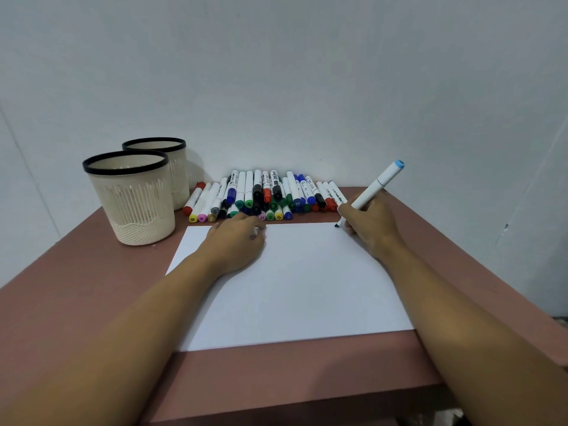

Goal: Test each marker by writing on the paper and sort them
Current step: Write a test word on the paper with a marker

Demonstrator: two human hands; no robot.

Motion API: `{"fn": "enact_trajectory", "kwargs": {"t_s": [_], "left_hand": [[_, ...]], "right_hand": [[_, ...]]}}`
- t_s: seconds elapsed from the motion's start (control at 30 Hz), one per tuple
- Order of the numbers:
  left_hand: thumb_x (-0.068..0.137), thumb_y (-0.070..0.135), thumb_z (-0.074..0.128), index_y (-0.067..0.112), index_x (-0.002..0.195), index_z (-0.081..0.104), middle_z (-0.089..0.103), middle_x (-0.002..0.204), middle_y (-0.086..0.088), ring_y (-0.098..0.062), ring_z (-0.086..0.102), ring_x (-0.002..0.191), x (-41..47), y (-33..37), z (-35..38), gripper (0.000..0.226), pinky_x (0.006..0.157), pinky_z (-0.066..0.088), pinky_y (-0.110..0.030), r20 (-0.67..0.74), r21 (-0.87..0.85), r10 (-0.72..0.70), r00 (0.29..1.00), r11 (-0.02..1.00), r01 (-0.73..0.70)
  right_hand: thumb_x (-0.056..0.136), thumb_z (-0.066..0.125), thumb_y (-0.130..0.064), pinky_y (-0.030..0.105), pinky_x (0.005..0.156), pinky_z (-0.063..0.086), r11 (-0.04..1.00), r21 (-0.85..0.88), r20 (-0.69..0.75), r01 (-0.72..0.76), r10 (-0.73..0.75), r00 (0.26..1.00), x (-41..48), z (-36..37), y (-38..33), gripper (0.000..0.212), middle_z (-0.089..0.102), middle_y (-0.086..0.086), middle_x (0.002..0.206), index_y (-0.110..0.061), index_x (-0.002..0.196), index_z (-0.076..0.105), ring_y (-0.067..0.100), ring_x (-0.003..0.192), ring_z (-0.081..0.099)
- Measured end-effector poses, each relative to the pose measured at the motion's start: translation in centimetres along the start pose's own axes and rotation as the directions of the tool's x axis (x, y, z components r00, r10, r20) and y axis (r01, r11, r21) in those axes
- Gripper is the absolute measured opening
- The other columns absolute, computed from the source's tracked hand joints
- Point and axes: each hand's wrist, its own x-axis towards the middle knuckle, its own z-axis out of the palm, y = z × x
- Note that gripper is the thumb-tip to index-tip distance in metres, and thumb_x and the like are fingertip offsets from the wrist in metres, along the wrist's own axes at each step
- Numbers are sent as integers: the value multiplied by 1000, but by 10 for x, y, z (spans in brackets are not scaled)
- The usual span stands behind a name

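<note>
Status: early, by the look of it. No ink is seen on the paper (295, 287); the sheet reads blank. Nothing is seen sticking out of either cup, so sorting is judged not started.

The right hand (368, 222) is wrapped around one marker (373, 187) in a writing grip. The blue-capped end is tilted up and away from the hand, and the uncapped dark tip is pointed down, just left of the knuckles. The tip sits at the sheet's far right corner; contact with the paper cannot be confirmed.

The left hand (236, 241) is laid on the far part of the sheet and seems to pin it down. Its fingers are bent at the sheet's far edge. Something small and white shows at the fingertips, possibly the cap. Whether anything is held there cannot be told.

Left to do: a first stroke, then the whole pile of markers (264, 195), stacked just beyond both hands against the wall (276, 72).

Around: the near cup (135, 204) stands left of the left hand on the tabletop (92, 287), with the far cup (179, 167) behind it.

Obstructions: none at the tip. The pile is loose and layered, so rolling is likely when one marker is pulled. A reach to the cups from the right hand is crossed by the left forearm.
</note>
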Motion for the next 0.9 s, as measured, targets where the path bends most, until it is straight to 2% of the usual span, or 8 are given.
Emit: {"fn": "enact_trajectory", "kwargs": {"t_s": [0.07,0.17,0.33,0.53,0.63,0.7,0.8,0.9], "left_hand": [[98,30,41,21,129,52,49,130,-4,-21,49,116,0,0,0,34,103,35,-39,3,0,2,1000,1000,-2],[98,31,41,20,129,52,48,130,-4,-21,49,115,-1,0,-1,34,104,35,-39,2,-5,2,1000,1000,-2],[98,36,40,21,131,50,47,132,-3,-21,49,117,-1,0,0,38,106,33,-40,14,-15,14,1000,1000,-14],[97,42,41,22,134,47,44,137,-1,-18,46,122,-3,2,-2,43,109,30,-41,42,2,23,999,1000,-23],[96,42,40,22,135,47,43,137,-1,-18,46,122,-3,1,-2,43,109,30,-41,45,7,19,999,1000,-20],[97,42,40,23,135,47,43,138,-1,-18,45,122,-3,1,-2,44,110,29,-42,50,9,18,999,1000,-18],[97,42,40,23,135,46,43,138,-1,-18,45,122,-3,2,-2,44,109,29,-41,47,13,24,999,1000,-24],[97,43,40,23,136,46,42,139,0,-18,45,123,-3,1,-2,44,109,29,-41,51,14,22,998,1000,-23]], "right_hand": [[81,63,-10,22,47,42,1000,-10,-33,-13,13,999,1,0,1,16,58,13,70,5,85,59,11,48,53],[81,62,-11,26,51,45,1000,-3,-37,-28,28,999,3,-1,2,23,59,16,73,10,89,59,16,54,53],[81,63,-10,29,54,47,999,3,-22,-32,32,999,3,-1,2,23,59,15,72,11,90,59,18,56,53],[79,60,-11,26,48,37,999,2,-21,-48,48,999,4,-2,1,24,52,14,68,11,87,58,18,51,45],[81,54,-7,26,49,39,995,88,-33,-54,57,998,1,-3,-1,14,59,16,70,6,78,57,15,49,49],[84,51,-3,27,51,43,976,207,-57,-74,88,995,1,-5,-3,16,62,11,67,-7,69,54,13,51,52],[90,58,-8,27,51,45,939,333,-70,-82,112,991,3,-6,-3,20,59,4,62,-13,71,52,15,54,54],[90,62,-7,25,48,47,938,332,-50,-95,118,992,3,-6,-3,22,59,5,62,-14,73,50,16,53,55]]}}
